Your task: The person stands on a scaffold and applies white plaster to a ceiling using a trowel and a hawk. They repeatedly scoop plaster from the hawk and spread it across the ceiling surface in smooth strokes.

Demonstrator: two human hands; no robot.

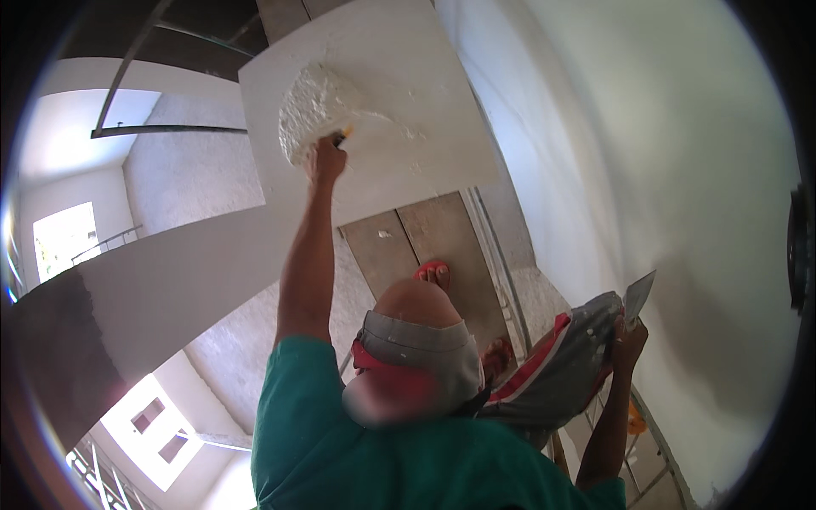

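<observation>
A heap of wet white plaster [310, 106] lies on a large pale board [425, 110] in front of me, with thin smears to its right. My left hand [325, 160] is stretched forward at the heap's near edge, closed round a tool with a black and orange handle [342, 136]; its working end cannot be made out. Down by my right leg, close to the wall, my right hand [629, 342] grips a wide-bladed putty knife [639, 295]. Its flat metal blade points up, and I cannot see plaster on it.
I stand on scaffold planks [455, 229] with metal rails [501, 272] along the right. A smooth white wall [680, 170] rises close on my right. Left of the planks, a curved ledge [187, 263] and a floor far below show. Metal bars [170, 130] stand at the upper left.
</observation>
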